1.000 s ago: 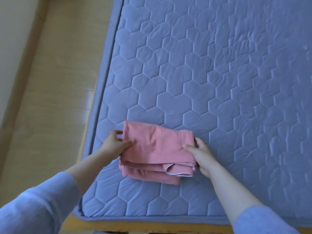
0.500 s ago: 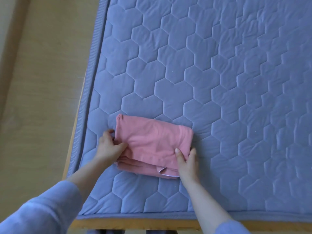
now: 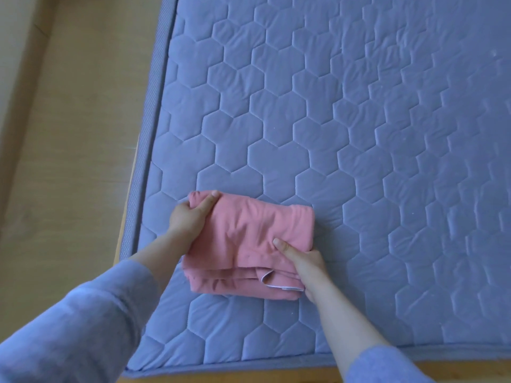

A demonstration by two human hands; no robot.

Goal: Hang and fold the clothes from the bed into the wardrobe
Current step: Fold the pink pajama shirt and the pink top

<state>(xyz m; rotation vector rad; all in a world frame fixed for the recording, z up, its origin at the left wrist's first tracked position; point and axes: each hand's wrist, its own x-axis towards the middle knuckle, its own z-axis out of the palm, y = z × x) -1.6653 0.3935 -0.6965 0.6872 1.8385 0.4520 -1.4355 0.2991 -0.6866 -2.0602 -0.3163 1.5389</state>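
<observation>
Comparing frames, I note my left hand and right hand have shifted from squaring edges to clamping the folded pink garment on the mattress, apparently ready for lifting.

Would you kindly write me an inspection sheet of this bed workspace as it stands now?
Surface: blue quilted mattress, hexagon stitching, bare apart from one garment.
Job's things: pink folded garment near the mattress's near left corner.
Clutter: nothing seen.
Grippers: left hand grips the garment's left end; right hand grips its near right corner.
Cables: nothing seen.
Surroundings: wooden floor on the left; wooden bed frame at the near edge; wardrobe not in view.
</observation>
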